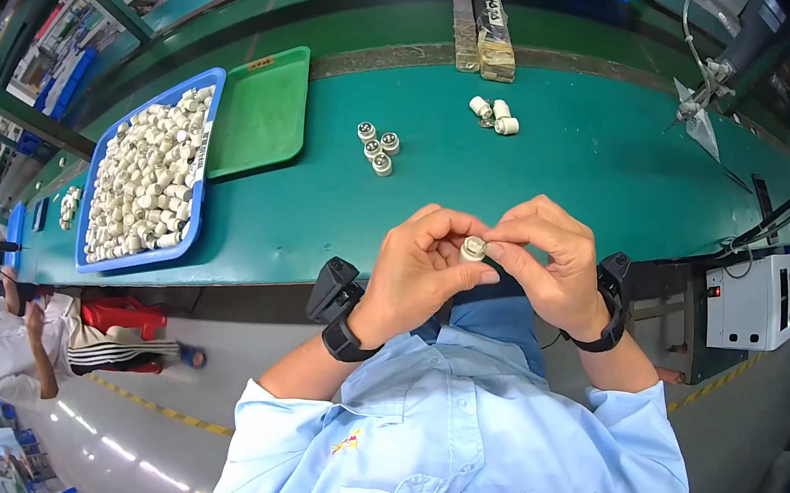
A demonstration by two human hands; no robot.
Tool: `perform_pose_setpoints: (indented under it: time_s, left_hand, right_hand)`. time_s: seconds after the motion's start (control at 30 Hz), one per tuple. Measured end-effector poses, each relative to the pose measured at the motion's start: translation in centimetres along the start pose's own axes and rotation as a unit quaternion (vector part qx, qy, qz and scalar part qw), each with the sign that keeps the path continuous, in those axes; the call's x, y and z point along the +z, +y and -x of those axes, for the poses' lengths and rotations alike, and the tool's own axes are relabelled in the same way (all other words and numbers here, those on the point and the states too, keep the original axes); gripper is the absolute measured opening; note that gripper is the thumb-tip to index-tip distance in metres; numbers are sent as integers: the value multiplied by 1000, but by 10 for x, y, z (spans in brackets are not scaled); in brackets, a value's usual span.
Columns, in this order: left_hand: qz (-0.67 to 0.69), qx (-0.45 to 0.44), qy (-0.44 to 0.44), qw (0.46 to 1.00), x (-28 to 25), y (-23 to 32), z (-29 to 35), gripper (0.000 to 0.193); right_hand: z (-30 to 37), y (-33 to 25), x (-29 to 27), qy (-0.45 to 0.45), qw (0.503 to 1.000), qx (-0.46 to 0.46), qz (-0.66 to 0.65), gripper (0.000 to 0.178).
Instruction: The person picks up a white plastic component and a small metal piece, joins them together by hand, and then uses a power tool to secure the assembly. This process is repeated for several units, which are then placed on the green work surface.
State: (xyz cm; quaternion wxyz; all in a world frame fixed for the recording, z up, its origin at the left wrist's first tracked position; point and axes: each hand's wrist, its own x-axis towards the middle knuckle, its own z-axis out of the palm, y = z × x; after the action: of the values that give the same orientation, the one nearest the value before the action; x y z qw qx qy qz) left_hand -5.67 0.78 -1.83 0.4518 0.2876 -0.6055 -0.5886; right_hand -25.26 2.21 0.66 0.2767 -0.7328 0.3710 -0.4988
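Observation:
My left hand is closed around a small white cylindrical part with a metal piece at its top, held just in front of the table edge. The thumb and fingertips of my right hand are pinched at the metal end of this same part. Whether the right fingers also hold a separate small piece cannot be made out. Beyond my hands, several similar white parts stand on the green table with dark ends up. Farther right, a second small group of white parts lies partly tipped over.
At the left, a blue tray is heaped with white parts, beside a green tray. Taped bars cross the table's back. A metal stand with cables and a white box are at the right. Another person sits lower left.

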Motion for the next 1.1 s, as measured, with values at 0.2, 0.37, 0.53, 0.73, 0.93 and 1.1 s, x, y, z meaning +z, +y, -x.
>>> perform_pose_setpoints:
  time_s: [0.2, 0.37, 0.53, 0.73, 0.93, 1.1]
  left_hand:
    - [-130, 64, 48, 988, 8, -1, 2, 23]
    - [-97, 77, 22, 992, 9, -11, 9, 20]
    - [-54, 38, 8, 998, 7, -18, 10, 16]
    - [95, -2, -8, 995, 3, -16, 7, 14]
    - [166, -61, -55, 983, -3, -12, 7, 16]
    - [166, -81, -75, 980, -6, -13, 6, 15]
  right_hand:
    - [10, 1, 6, 20, 980, 140, -143, 10]
    - [12, 8, 5, 43, 859, 322, -397, 11]
    - [19, 13, 11, 53, 799, 352, -485, 16]
    - [29, 11, 21, 68, 904, 225, -356, 19]
    - [31, 5, 16, 57, 997, 24, 48, 16]
    - [29, -5, 11, 38, 995, 3, 95, 17]
